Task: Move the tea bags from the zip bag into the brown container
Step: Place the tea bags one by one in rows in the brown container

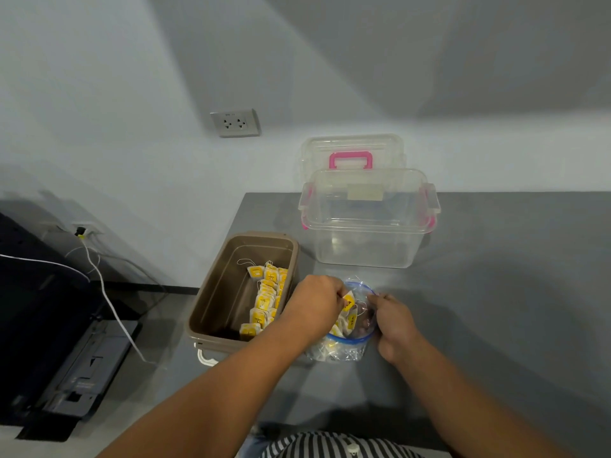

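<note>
Tea bags [266, 297] are lining the right side of the brown container [218, 294], while more are waiting inside the zip bag [344, 347] just beside it. I am pinching one tea bag [348, 302] out with my left hand [319, 304]; my right hand [395, 320] is gripping the bag's rim, so I judge the job past halfway.

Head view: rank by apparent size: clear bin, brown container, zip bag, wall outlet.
1-2. Clear bin and brown container: look alike, not ranked.
3. Zip bag, partly hidden by hands.
4. Wall outlet, farther away.
</note>
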A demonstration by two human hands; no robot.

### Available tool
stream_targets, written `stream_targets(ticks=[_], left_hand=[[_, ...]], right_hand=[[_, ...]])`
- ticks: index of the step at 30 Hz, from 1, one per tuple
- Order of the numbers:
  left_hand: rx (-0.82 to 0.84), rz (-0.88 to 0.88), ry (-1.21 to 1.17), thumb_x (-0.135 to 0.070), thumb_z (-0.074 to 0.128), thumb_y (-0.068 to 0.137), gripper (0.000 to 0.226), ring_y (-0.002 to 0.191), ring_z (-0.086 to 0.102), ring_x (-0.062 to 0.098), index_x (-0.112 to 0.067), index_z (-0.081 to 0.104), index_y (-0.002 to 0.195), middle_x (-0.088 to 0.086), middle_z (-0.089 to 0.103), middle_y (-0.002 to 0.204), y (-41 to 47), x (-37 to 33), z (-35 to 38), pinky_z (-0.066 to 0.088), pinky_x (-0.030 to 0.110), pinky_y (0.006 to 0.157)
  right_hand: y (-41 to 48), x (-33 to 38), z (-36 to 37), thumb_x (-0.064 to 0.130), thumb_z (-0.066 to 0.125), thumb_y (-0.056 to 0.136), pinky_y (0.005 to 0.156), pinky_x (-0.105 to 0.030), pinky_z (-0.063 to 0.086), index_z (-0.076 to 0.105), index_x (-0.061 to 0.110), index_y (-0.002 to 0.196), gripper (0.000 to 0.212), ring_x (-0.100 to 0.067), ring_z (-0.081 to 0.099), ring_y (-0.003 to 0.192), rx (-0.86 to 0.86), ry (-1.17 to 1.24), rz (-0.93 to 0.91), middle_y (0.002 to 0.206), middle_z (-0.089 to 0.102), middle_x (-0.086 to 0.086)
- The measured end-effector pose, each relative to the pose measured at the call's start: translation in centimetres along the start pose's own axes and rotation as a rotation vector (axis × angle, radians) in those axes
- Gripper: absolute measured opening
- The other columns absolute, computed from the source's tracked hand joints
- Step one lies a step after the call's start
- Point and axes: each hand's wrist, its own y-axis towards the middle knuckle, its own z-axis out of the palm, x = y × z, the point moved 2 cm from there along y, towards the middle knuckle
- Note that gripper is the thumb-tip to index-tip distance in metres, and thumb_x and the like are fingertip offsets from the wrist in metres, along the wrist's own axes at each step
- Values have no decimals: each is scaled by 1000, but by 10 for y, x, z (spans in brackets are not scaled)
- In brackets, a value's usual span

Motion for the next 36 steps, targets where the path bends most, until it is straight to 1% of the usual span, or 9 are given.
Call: stream_targets(ticks=[7, 11, 14, 19, 22, 25, 27, 31, 36], left_hand=[[-107, 21, -41, -23, 68, 91, 11, 81, 67, 10, -20, 73, 100, -3, 73, 89, -1, 2, -57, 56, 30, 83], [-172, -56, -106, -22, 70, 90, 6, 73, 65, 4, -22, 71, 95, -8, 72, 83, 1, 19, -105, 54, 17, 69], [-196, -96, -20, -21, 72, 87, 5, 73, 65, 9, -25, 71, 91, -6, 71, 82, 11, 44, -134, 53, 25, 66], [1, -86, 287, -20, 71, 86, 5, 84, 64, 15, -18, 75, 90, -4, 69, 86, 30, 88, -147, 45, 25, 70], [148, -104, 402, -17, 68, 85, 11, 86, 67, 17, -14, 78, 86, -1, 74, 87, 41, 111, -138, 48, 26, 71], [247, -112, 476, -17, 67, 84, 14, 84, 67, 16, -11, 79, 88, 2, 75, 88, 48, 125, -126, 44, 20, 61], [287, -112, 515, -16, 67, 84, 13, 78, 66, 14, -11, 78, 87, 2, 75, 87, 54, 129, -116, 43, 17, 57], [298, -105, 577, -12, 64, 84, 13, 68, 61, 16, -7, 76, 85, 7, 72, 79, 64, 135, -96, 51, 26, 64], [258, -94, 621, -5, 59, 88, 14, 66, 55, 17, -5, 73, 84, 4, 57, 69, 71, 139, -81, 46, 26, 62]], right_hand=[[2, 1, 5, 0, 50, 99, 56, -30, 53, 58, 7, 88, 16, -21, 62, 65, 5, 15, -1, 76, 64, -11], [7, 1, 6, 1, 50, 100, 58, -32, 52, 58, 8, 86, 18, -20, 59, 63, -5, 21, 3, 74, 62, -9], [9, 1, 7, 2, 50, 101, 61, -35, 53, 58, 7, 88, 15, -23, 62, 67, 11, 43, 19, 77, 63, -11], [12, 0, 10, 2, 51, 100, 64, -37, 55, 59, 5, 91, 12, -27, 66, 72, 33, 44, 23, 81, 67, -14], [16, -1, 10, 4, 51, 100, 72, -41, 58, 61, 3, 99, 10, -30, 68, 79, 42, 34, 26, 90, 68, -18], [17, -2, 11, 4, 51, 100, 74, -42, 58, 62, 4, 99, 11, -30, 68, 81, 42, 28, 28, 91, 69, -17], [18, -4, 10, 4, 51, 100, 76, -43, 58, 62, 4, 100, 11, -30, 69, 82, 40, 30, 29, 92, 69, -17], [20, -7, 7, 7, 53, 101, 82, -46, 59, 63, 2, 108, 13, -33, 71, 88, 27, 33, 32, 100, 71, -20], [19, -10, 5, 7, 53, 101, 75, -42, 58, 62, 4, 103, 10, -30, 70, 84, 8, 47, 39, 96, 70, -18]])
